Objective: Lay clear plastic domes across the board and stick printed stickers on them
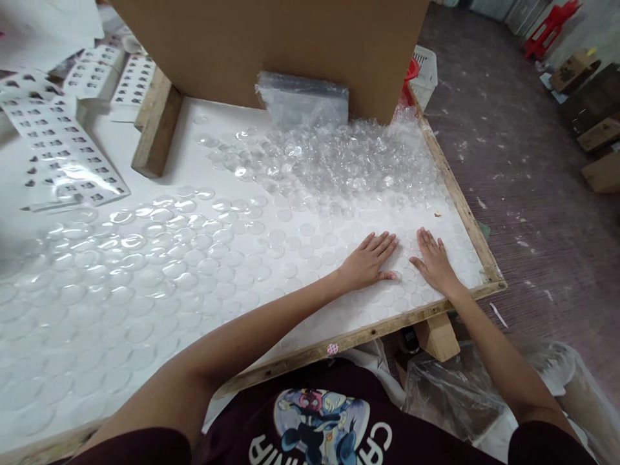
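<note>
Clear round plastic discs (181, 281) lie spread over the white tabletop (159, 184), many of them side by side and some overlapping. Flat on the discs near the right corner rests my left hand (367, 261), palm down with the fingers stretched out. A short gap to its right, my right hand (433, 261) also lies flat, its fingers straight and the thumb apart. Neither hand grips anything. Beyond both hands, more clear discs are heaped in a loose pile (358, 158). What lies directly under the palms is hidden.
A large cardboard sheet (290, 45) stands behind the pile, with a stack of clear plastic bags (310, 100) against it. Wooden strips (455, 187) edge the table. A wooden block (159, 129) and printed sticker sheets (72, 152) are at the left. A white basket (426, 74) stands beyond.
</note>
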A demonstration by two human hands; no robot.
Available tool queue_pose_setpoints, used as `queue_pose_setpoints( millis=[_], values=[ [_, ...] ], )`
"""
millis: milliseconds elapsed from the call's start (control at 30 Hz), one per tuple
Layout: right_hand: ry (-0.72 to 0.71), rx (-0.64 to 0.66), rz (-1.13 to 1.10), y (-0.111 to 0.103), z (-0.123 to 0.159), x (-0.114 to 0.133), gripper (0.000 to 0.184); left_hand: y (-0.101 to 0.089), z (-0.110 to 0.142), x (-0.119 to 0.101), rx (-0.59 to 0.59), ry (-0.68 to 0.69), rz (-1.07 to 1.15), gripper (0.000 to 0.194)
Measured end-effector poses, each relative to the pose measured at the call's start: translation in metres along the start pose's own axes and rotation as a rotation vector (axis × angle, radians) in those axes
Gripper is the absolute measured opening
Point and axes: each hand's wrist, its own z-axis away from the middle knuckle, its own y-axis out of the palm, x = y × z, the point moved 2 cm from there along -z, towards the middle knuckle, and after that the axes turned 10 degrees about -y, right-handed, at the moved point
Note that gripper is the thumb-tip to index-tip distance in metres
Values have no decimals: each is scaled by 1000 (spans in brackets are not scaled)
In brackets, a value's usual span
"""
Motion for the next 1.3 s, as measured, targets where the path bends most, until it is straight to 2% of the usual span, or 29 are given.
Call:
queue_pose_setpoints(
  millis=[233,367,567,700,1067,1200,1300],
  values=[
    [149,-214,-70,-21,26,-34,64,0,1,1,-17,2,4,91],
    [197,-313,-117,-32,47,-37,52,2,0,1,-14,3,26,91],
    [211,-284,-91,-34,52,-19,30,2,0,-1,-20,-4,36,90],
    [226,-290,-86,-33,46,-24,26,1,-1,-1,-3,-15,19,89],
    [212,-344,-49,-31,26,-37,36,4,-1,-9,5,25,15,90],
    [133,-256,-24,-24,5,-38,55,6,-1,-15,-1,43,22,90],
    [127,-168,8,-14,-9,-40,67,8,-3,-17,3,46,15,91]
  ],
)
